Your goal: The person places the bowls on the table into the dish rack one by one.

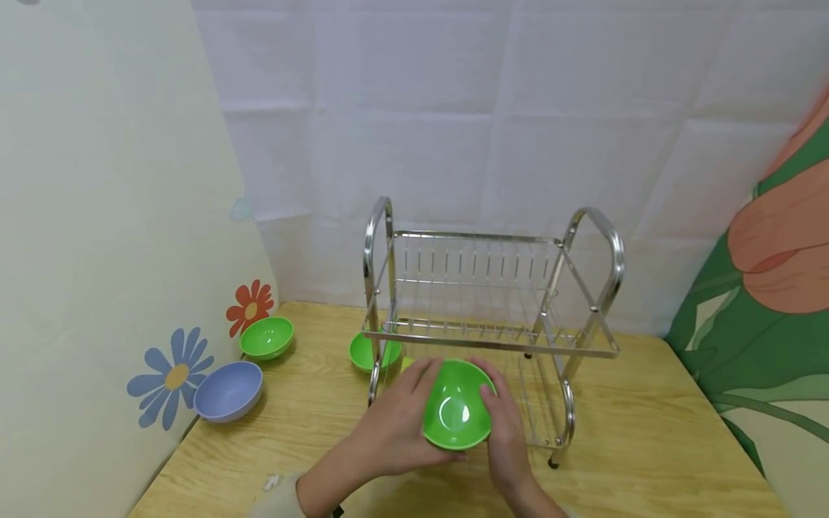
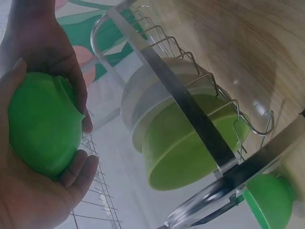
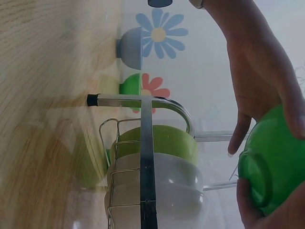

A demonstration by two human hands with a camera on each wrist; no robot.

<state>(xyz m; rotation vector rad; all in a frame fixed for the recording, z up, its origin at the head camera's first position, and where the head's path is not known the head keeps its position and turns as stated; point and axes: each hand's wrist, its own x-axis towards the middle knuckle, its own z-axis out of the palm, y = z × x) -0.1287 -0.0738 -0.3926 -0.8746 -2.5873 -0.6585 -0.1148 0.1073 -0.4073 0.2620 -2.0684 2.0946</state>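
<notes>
Both hands hold a small green bowl in front of the metal dish rack, its inside facing up toward the head camera. My left hand grips its left side, the thumb under the near edge. On the right side, my right hand holds the bowl with its thumb at the rim. In the left wrist view the green bowl shows its outside between the two hands. Low in the rack stand a yellow-green bowl and pale whitish bowls, mostly hidden from the head view by the hands.
Another green bowl sits behind the rack's left leg. Farther left on the wooden table are a green bowl and a blue bowl beside the flower-patterned wall. A white cloth hangs behind the rack.
</notes>
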